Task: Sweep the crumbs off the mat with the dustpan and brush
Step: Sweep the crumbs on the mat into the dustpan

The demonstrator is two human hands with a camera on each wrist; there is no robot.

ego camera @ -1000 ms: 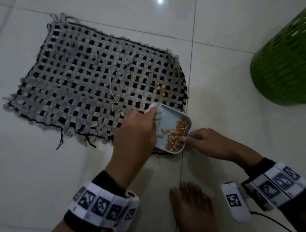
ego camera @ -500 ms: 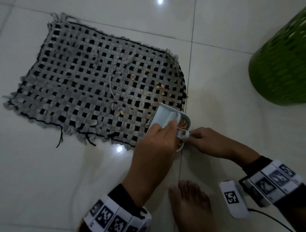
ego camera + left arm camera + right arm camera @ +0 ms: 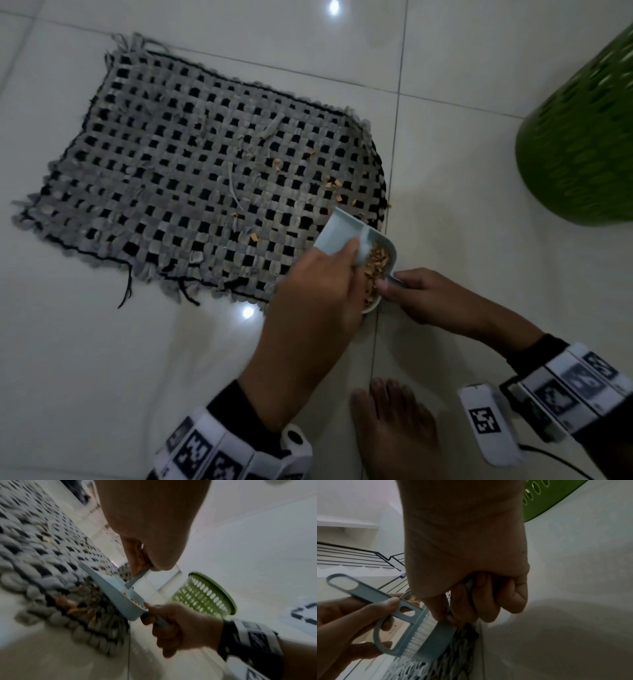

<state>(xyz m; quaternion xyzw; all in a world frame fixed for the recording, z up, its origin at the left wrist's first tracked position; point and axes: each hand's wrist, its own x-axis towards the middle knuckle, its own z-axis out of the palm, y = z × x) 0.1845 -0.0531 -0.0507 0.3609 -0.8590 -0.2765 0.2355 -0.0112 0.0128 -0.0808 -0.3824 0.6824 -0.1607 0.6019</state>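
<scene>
A grey and black woven mat (image 3: 191, 164) lies on the tiled floor, with a few tan crumbs (image 3: 334, 183) scattered over its right part. The pale blue dustpan (image 3: 339, 229) sits tilted at the mat's near right corner, a heap of crumbs (image 3: 376, 260) at its handle end. My right hand (image 3: 421, 298) grips the dustpan handle. My left hand (image 3: 322, 284) holds the small brush (image 3: 412, 626) by its handle, white bristles down inside the pan. In the left wrist view more crumbs (image 3: 68, 604) lie on the mat edge under the dustpan (image 3: 118, 592).
A green perforated plastic basket (image 3: 582, 144) stands on the floor at the right. My bare foot (image 3: 394, 428) rests on the tiles just below the hands. White floor tiles surround the mat on all sides.
The dustpan has tipped up from lying flat, its mouth raised. My left hand has drawn the brush from the pan's mouth back to the crumb heap near the handle.
</scene>
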